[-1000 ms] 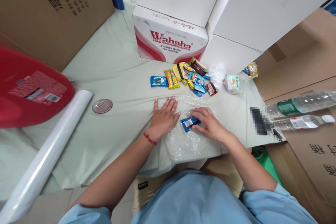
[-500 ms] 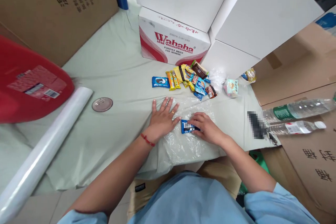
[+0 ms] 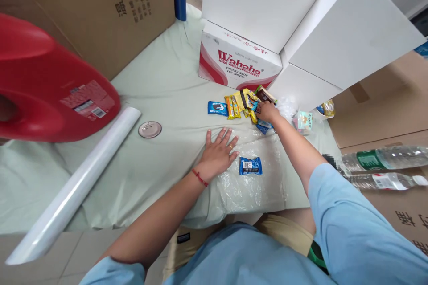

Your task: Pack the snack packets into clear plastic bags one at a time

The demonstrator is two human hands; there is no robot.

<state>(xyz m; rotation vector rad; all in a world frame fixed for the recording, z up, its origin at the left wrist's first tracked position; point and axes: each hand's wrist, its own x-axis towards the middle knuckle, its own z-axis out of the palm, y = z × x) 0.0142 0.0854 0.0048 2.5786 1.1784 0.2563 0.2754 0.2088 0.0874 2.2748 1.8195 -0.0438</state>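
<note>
My left hand [image 3: 219, 153] lies flat with fingers spread on the left edge of a clear plastic sheet [image 3: 264, 193]. Just right of it, a blue snack packet [image 3: 250, 166] lies by itself on the sheet. My right hand [image 3: 267, 111] reaches into the pile of small wrapped snacks beyond the sheet. Its fingers are curled down among the packets, and what they grip, if anything, is hidden. Left of that hand are yellow packets [image 3: 233, 107] and a flat blue packet [image 3: 217, 108]. A brown packet [image 3: 265, 94] sits behind it.
The white and red Wahaba-style water carton [image 3: 239, 60] stands behind the snacks. At left are a red jug [image 3: 67, 84], a white roll [image 3: 83, 173] and a round badge [image 3: 150, 129]. Two plastic bottles [image 3: 388, 159] lie at right, near a small clear bag [image 3: 303, 121].
My right hand has let go of the blue packet on the sheet and moved forward to the snack pile. My left hand stays flat. The view has shifted somewhat.
</note>
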